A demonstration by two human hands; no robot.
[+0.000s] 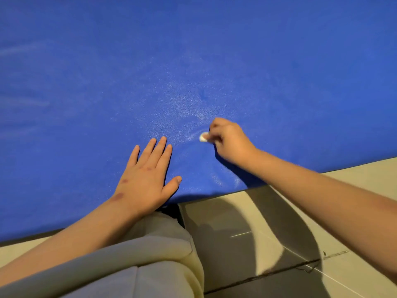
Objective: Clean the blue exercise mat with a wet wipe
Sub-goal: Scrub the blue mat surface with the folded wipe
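Right hand (229,140) pinched a balled wipe (203,137) against the mat (193,61); left hand (148,177) lay flat beside it. Smears suggested cleaning was underway, far mat seemingly undone.

No writing to read

The wide blue textured exercise mat (193,61), the small white crumpled wet wipe (203,137) and the pale beige tiled floor (376,175) show no lettering, label, brand, number or sign that can be read.
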